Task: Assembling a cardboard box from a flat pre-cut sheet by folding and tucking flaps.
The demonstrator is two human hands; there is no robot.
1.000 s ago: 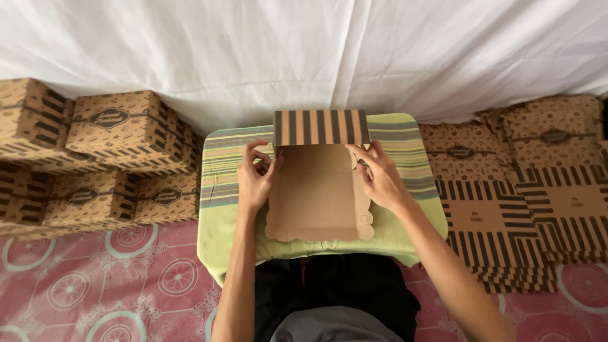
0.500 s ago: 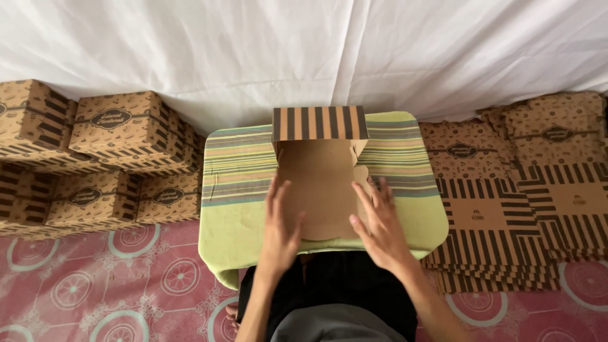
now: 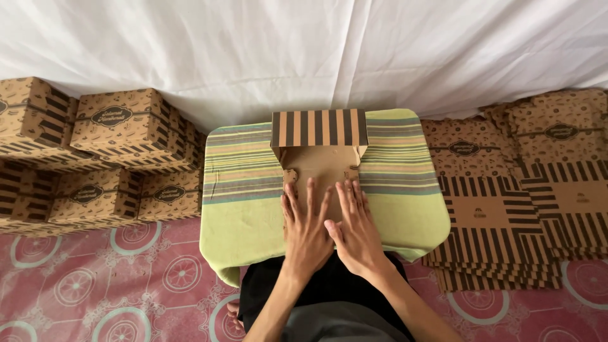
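Head view: the left hand [image 3: 308, 229] and right hand [image 3: 356, 229] lie flat side by side, fingers spread, pressing the cardboard sheet [image 3: 320, 170] onto the green striped cloth [image 3: 244, 190]. A second ago they gripped the sheet's side edges at three and nine o'clock; since then they have slid to six o'clock and flattened the near panel. The striped flap [image 3: 319, 128] at twelve o'clock stands upright, so only the far wall looks formed. Folded boxes [image 3: 120, 130] are stacked at nine o'clock, flat sheets [image 3: 506, 221] at three o'clock.
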